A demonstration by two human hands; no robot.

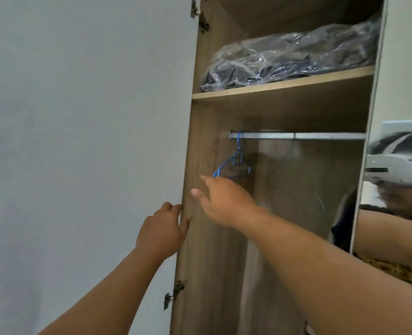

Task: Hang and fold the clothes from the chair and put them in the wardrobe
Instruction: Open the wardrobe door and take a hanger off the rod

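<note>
One view only, from the head camera. The wardrobe point(214, 262) stands open. The left hand point(162, 230) rests on the edge of the open door point(79, 141), fingers lightly curled round it. The right hand point(220, 199) reaches in empty, fingers loose and spread, toward the blue hanger point(234, 163) at about twelve o'clock from it, close but not touching.

The hanger hangs at the left end of the rail point(296, 135), hook up, its long axis slanting toward the back wall. A bagged bundle point(291, 59) lies on the shelf above. To take the hanger cleanly, she should probably grasp near the neck and lift the hook straight up off the rail.
</note>
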